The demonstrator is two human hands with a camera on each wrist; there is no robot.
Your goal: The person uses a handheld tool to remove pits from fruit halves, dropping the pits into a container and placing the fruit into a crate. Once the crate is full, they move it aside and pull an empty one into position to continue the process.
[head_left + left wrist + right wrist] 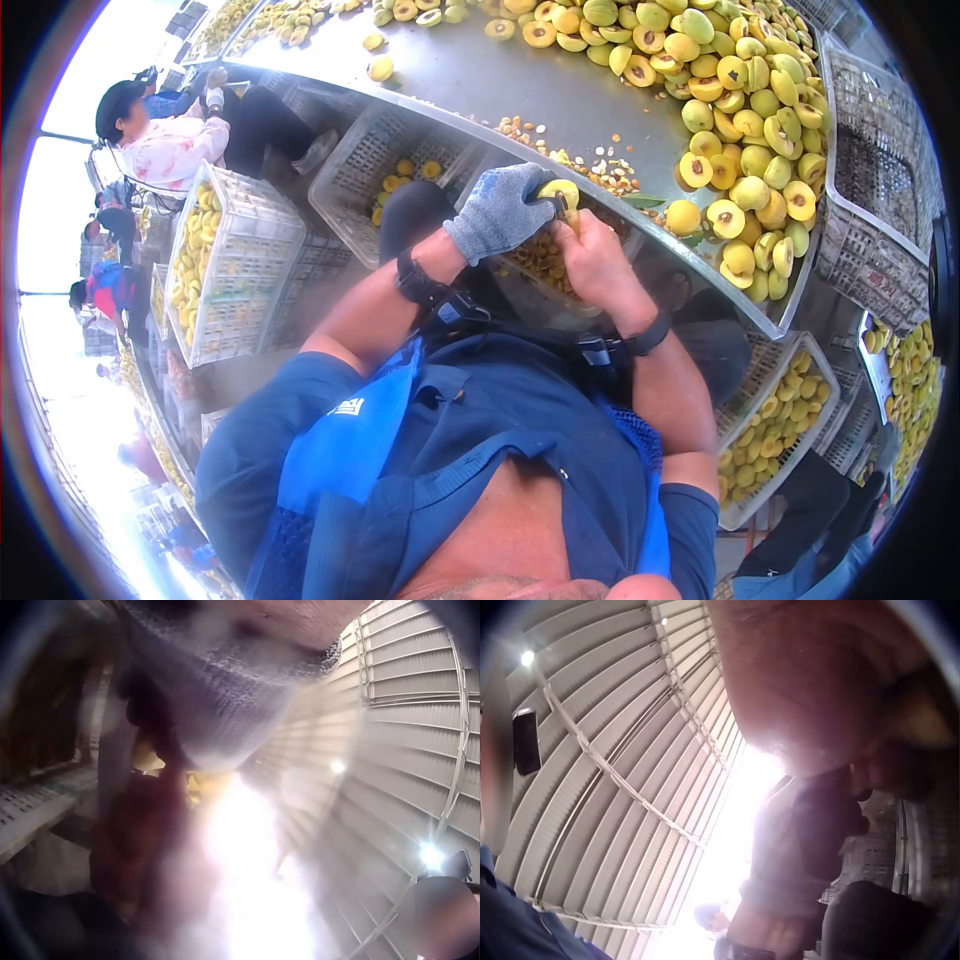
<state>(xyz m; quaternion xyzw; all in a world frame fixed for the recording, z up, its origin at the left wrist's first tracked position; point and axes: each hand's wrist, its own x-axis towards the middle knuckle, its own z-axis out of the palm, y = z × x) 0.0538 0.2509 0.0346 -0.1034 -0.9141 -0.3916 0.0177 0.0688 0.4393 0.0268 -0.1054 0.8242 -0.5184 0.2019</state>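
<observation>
In the head view my left hand (503, 212), in a grey knit glove, grips a yellow stone fruit (562, 191) with its pale cut face showing. My bare right hand (600, 262) is curled close against it, thumb toward the fruit. Between the two hands sits a small dark tool (556, 205), mostly hidden by the fingers; its kind I cannot tell. Both hands are over a crate of brownish pits (543, 262), just off the metal table's edge. The left wrist view shows the glove (225, 712) against glare, and the right wrist view the bare hand (802, 690) near the glove.
Halved yellow-green fruits (750, 150) are heaped on the metal table (450, 65), with loose pits (610, 172) along its raised edge. Plastic crates stand around: one (350, 150) at left, a fruit-filled one (240, 260), another (780, 430) at right. A seated person (165, 150) works at left.
</observation>
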